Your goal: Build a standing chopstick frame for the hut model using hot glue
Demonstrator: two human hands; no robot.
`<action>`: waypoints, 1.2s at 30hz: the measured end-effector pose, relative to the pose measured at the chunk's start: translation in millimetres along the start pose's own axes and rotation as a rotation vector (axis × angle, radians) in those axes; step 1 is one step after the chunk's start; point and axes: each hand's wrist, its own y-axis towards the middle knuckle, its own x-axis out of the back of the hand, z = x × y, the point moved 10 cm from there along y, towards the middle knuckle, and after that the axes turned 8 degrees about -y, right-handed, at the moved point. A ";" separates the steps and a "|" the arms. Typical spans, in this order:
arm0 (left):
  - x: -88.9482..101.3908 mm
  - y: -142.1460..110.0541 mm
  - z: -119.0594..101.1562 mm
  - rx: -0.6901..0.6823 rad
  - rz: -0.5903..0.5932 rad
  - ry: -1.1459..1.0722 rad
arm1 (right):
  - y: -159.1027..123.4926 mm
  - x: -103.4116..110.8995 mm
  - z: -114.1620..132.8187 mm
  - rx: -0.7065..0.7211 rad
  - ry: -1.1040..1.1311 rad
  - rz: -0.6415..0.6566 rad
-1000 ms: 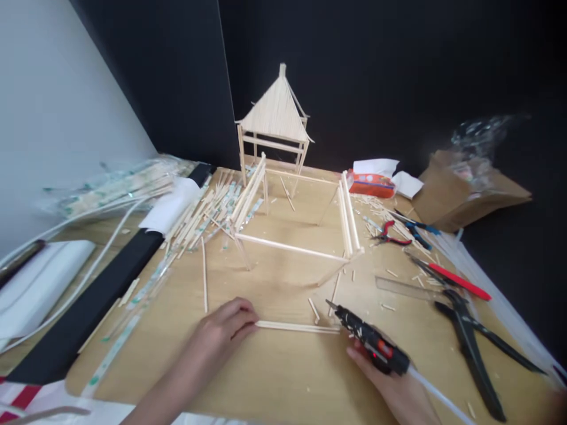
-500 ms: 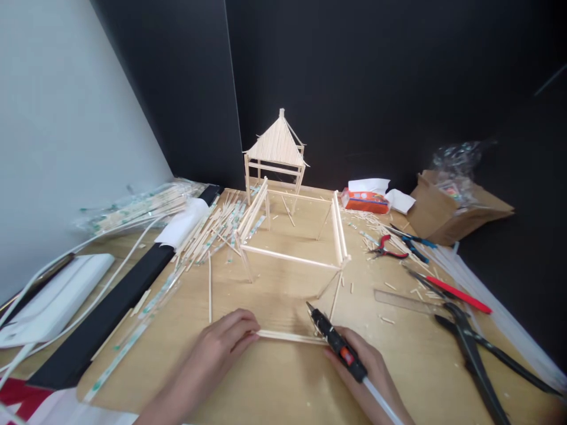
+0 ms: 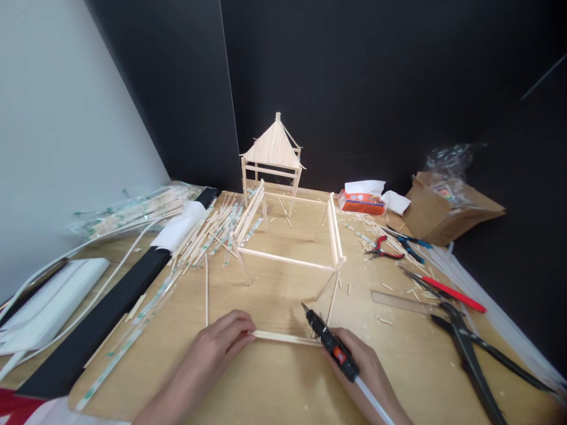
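Note:
My left hand (image 3: 225,337) is closed in a pinch on the left end of a pair of thin wooden sticks (image 3: 286,337), lying side by side just above the table. My right hand (image 3: 361,363) is wrapped round a black hot glue gun (image 3: 330,342), its nozzle pointing up and left and a clear glue stick trailing from its back. The right fingertips are by the sticks' right end; the gun partly hides whether they grip it. Beyond both hands stands an open frame of wooden sticks (image 3: 287,258), its nearest leg close to the glue gun.
A stick house with a slatted roof (image 3: 272,147) stands at the back. Loose sticks (image 3: 212,227) lie left. Red-handled pliers (image 3: 381,248), a clear ruler (image 3: 401,300), large black cutters (image 3: 465,342), an orange tissue pack (image 3: 361,202) and a paper bag (image 3: 436,215) are on the right.
The whole view has shifted slightly, so things appear a little further left and lower. Both hands keep their places on the sticks and the glue gun.

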 end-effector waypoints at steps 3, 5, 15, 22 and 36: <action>-1.1 0.0 4.2 0.010 0.004 -0.025 | 0.9 -1.3 1.7 0.020 -0.018 0.016; -1.3 0.0 6.6 0.020 0.004 -0.040 | 1.2 -1.1 2.8 0.032 -0.035 0.017; -0.1 -0.1 14.2 0.053 -0.022 -0.058 | 1.3 -1.2 7.1 0.072 -0.062 0.039; -2.1 0.2 19.5 0.083 -0.018 -0.073 | 1.0 -3.1 5.4 0.088 -0.060 0.041; 8.1 -0.5 23.7 0.104 -0.078 -0.107 | 3.9 1.2 14.9 0.062 -0.037 0.040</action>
